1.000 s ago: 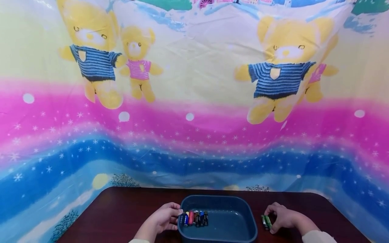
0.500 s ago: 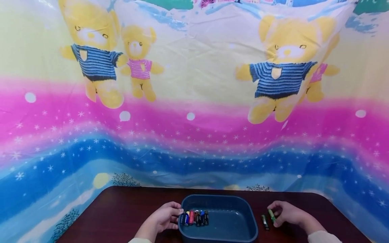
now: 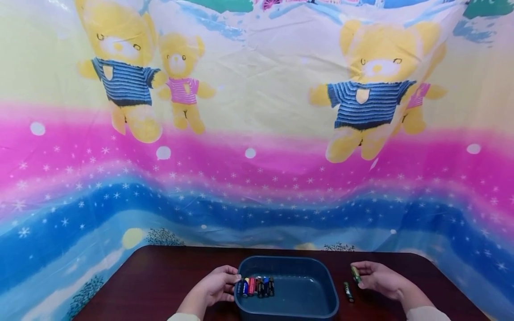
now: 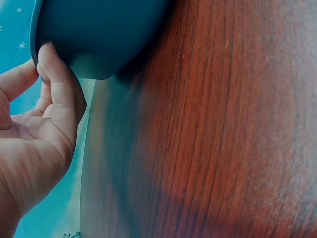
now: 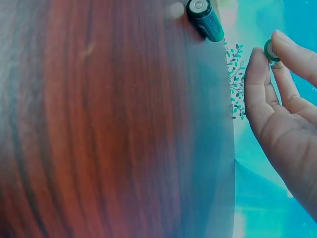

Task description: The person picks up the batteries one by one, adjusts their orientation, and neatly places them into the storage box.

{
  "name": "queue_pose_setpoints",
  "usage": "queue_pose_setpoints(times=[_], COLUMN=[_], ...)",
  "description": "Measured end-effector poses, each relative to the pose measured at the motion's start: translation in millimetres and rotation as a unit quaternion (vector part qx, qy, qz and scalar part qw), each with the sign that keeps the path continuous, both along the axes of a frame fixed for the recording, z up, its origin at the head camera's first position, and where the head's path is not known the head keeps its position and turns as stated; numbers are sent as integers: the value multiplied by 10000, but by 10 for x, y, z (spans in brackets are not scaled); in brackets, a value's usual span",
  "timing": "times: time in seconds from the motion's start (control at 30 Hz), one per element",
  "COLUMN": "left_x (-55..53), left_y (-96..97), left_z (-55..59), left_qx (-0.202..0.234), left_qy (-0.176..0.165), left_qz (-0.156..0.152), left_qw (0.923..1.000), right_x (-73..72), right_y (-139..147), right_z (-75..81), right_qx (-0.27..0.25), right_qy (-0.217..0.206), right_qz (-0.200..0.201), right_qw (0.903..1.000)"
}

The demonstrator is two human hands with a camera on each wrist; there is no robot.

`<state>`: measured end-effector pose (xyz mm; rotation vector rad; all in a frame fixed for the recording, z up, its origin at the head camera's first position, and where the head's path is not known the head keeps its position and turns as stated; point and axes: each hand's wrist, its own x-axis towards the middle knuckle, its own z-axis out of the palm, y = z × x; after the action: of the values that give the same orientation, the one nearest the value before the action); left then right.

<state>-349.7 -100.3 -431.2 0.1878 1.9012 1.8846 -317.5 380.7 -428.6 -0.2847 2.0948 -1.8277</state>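
A dark blue-grey plastic bin (image 3: 301,296) stands at the table's front middle. My left hand (image 3: 217,286) pinches its left rim between thumb and fingers; the left wrist view shows the bin's outer wall (image 4: 104,34) beside them. Several batteries (image 3: 251,287), in blue, red and black, lie in a row inside along the left wall. My right hand (image 3: 381,280) holds a green battery (image 3: 355,274) by thumb and fingertips, right of the bin; its round end (image 5: 270,51) peeks out in the right wrist view. Another green battery (image 3: 348,292) lies on the table between bin and hand.
The dark red-brown wooden table (image 3: 176,267) has rounded back corners. Behind it hangs a cloth backdrop (image 3: 257,178) printed with yellow bears, snowflakes and pink and blue bands.
The two green batteries were side by side under my right hand; one has come away, up and slightly right, in its fingers. The other stays on the table. My left hand keeps its place.
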Motion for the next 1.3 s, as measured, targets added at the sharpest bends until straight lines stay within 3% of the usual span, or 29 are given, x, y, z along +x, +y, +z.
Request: queue_pose_setpoints(times=[0.3,0.6,0.87,1.3], left_x=[0,26,24,14], left_y=[-14,-10,5,32], left_z=[9,-15,20,47], left_qx=[-39,-101,-217,-172], left_qy=[-17,-32,-181,-116], left_qz=[28,43,111,164], left_qw=[10000,9999,9995,9997], right_x=[-12,38,16,-31], right_y=[-84,-107,-145,-243], right_z=[41,52,128,308], right_qx=[-180,-26,11,0], right_qy=[-116,-377,-266,-146], right_qz=[167,-50,-61,64], right_qw=[9996,9993,9996,9999])
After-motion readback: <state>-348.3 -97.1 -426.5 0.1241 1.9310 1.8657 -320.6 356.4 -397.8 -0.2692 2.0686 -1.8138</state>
